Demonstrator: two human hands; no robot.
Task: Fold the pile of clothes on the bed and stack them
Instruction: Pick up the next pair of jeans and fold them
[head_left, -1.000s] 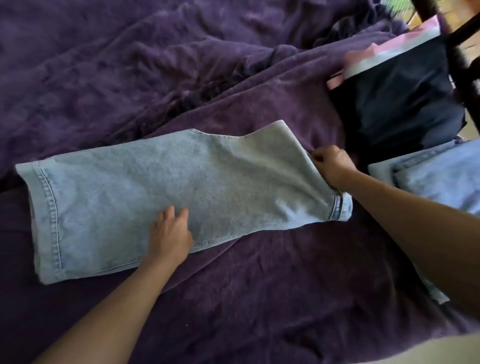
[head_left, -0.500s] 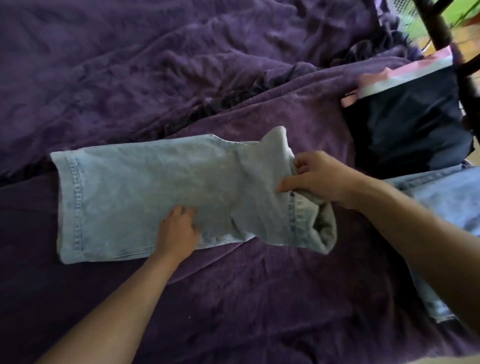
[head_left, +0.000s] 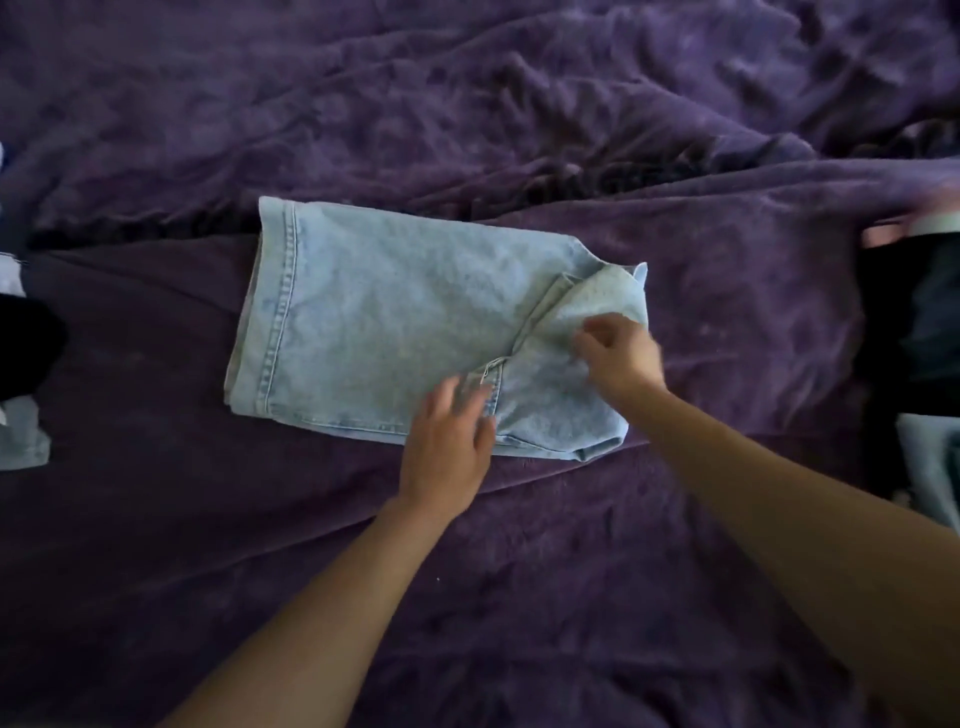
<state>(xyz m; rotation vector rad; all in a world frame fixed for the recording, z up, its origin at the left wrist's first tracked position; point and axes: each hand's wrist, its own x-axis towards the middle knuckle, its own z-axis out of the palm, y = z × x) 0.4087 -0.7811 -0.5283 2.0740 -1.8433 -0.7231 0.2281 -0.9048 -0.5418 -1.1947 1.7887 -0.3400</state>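
Under the flat left grip (head_left: 447, 441) lie folded jeans (head_left: 389, 322); right grip (head_left: 618, 358) blurred, hold unclear.

Single head view, above bed (head_left: 675, 597), facing forward and steeply down, near.

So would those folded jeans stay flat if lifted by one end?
Probably they would flop: the jeans crumple softly where the end is folded over. They are likely heavyish, being doubled denim with stitched hems. They are unlikely to slide, as the purple bedcover looks plush.
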